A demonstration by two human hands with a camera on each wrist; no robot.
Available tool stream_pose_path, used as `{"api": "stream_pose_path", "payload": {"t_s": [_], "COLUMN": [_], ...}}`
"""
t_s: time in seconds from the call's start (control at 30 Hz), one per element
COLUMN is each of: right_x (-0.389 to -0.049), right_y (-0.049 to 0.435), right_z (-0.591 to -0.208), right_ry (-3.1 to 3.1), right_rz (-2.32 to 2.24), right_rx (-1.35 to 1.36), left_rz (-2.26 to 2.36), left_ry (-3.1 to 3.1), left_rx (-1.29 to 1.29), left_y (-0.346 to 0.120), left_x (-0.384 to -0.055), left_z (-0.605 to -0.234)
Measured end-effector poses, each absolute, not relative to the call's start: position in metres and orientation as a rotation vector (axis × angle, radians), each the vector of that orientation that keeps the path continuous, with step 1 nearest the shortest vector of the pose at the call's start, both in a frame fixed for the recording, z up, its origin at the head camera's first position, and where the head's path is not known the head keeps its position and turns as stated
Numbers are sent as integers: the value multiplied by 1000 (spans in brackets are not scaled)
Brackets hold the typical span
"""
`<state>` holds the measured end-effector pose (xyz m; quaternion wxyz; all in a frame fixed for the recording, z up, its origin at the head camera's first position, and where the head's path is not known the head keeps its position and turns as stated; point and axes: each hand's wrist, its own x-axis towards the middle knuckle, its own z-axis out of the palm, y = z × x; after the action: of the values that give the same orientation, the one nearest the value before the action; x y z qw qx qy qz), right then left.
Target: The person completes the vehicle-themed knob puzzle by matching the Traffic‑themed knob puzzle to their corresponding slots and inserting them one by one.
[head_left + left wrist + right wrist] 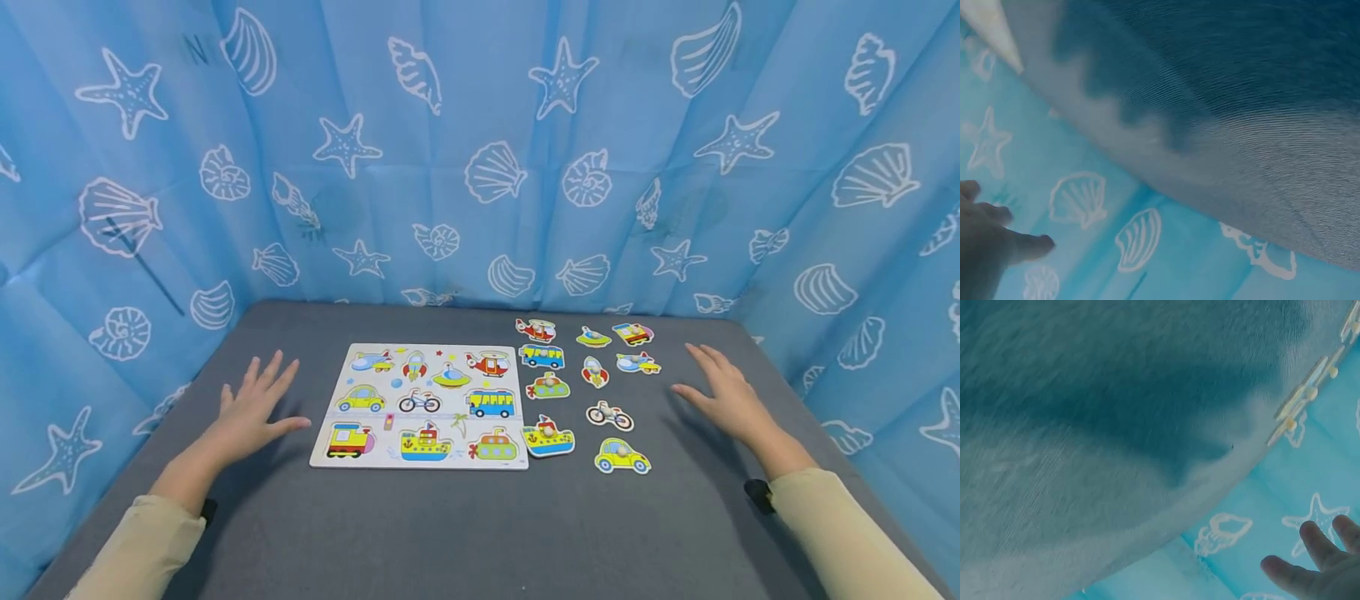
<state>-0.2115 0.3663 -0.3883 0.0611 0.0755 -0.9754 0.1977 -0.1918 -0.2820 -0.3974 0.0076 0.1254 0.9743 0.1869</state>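
My left hand (251,415) hovers over the table to the left of a white puzzle board (365,457), fingers spread and holding nothing. Printed vehicle pictures cover the board. To its right lie several loose knobbed puzzle pieces, among them a yellow car (622,457), a bicycle (609,415), a boat (548,437) and an airplane (638,363). Beyond these pieces, on the right, my right hand (729,398) is held above the table with its fingers extended and nothing in them. In each wrist view only part of the hand shows, at a lower corner.
A dark grey cloth-like tabletop (450,533) carries the board and pieces. Blue curtains (465,100) with white shells and starfish hang close behind the table and along both sides. The boat piece sits right against the board's right edge.
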Motion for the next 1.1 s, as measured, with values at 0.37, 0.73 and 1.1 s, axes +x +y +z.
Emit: {"api": "stream_pose_path", "payload": {"t_s": [0.37, 0.73, 1.1], "right_x": [-251, -282, -305], "right_y": [362, 369, 376], "right_z": [-397, -401, -416], "right_ry": [-2958, -3036, -3069], "right_rz": [972, 1358, 1629], "right_rx": [235, 28, -180], "left_rz": [633, 598, 541], "left_ry": [2847, 2765, 2782], "left_rx": [602, 625, 624], "left_y": [-286, -277, -275], "left_x": [-206, -211, -210], "left_z": [-422, -427, -423]}}
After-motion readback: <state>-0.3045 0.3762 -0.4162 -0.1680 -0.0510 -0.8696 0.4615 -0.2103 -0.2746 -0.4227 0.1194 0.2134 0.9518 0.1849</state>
